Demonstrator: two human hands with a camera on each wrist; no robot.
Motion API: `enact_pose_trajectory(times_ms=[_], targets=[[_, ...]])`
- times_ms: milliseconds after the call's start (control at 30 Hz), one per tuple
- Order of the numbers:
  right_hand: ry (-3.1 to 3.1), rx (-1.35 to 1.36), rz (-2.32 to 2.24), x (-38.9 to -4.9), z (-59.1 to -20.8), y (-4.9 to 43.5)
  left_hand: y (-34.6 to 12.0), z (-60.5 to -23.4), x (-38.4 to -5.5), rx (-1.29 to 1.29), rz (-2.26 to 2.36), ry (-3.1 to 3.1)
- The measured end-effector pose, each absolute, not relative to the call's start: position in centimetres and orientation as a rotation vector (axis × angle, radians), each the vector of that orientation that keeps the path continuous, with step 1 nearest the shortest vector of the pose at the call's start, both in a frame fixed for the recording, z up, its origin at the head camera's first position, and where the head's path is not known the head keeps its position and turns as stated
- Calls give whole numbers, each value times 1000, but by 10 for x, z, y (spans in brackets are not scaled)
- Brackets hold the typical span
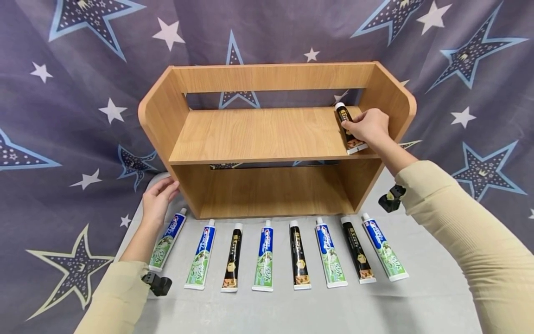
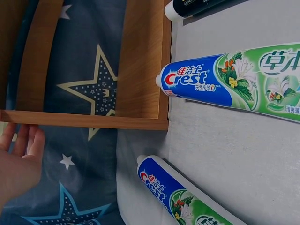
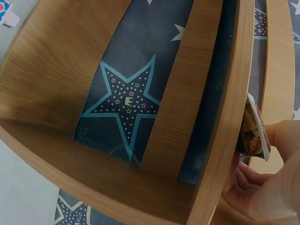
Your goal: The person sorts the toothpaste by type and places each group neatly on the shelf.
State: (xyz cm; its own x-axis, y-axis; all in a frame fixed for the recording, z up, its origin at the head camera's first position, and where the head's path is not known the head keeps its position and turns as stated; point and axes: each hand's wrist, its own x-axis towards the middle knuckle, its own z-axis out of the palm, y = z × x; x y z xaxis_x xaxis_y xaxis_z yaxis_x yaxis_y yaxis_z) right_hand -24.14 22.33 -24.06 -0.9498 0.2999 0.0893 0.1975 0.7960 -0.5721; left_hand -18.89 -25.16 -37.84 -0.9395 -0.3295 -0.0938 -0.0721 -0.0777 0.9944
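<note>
At the upper right of the shelf (image 1: 254,134), the right hand (image 1: 370,126) pinches a black tube (image 1: 344,114), likely to guide its lie, while the left hand (image 1: 156,200), loosely extended, touches the shelf's left side, perhaps steadying it.

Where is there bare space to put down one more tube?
Bare: upper board, left of the black tube in the right hand; visible lower board, between the side walls; cloth, nearer than the row of eight tubes. Crowded: along that row.
</note>
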Motion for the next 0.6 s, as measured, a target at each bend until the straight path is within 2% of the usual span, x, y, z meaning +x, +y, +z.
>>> enact_pose_trajectory(times_ms=[600], targets=[[-2768, -296, 857, -240, -246, 224, -252, -380, -187, 447, -2050, -2101]])
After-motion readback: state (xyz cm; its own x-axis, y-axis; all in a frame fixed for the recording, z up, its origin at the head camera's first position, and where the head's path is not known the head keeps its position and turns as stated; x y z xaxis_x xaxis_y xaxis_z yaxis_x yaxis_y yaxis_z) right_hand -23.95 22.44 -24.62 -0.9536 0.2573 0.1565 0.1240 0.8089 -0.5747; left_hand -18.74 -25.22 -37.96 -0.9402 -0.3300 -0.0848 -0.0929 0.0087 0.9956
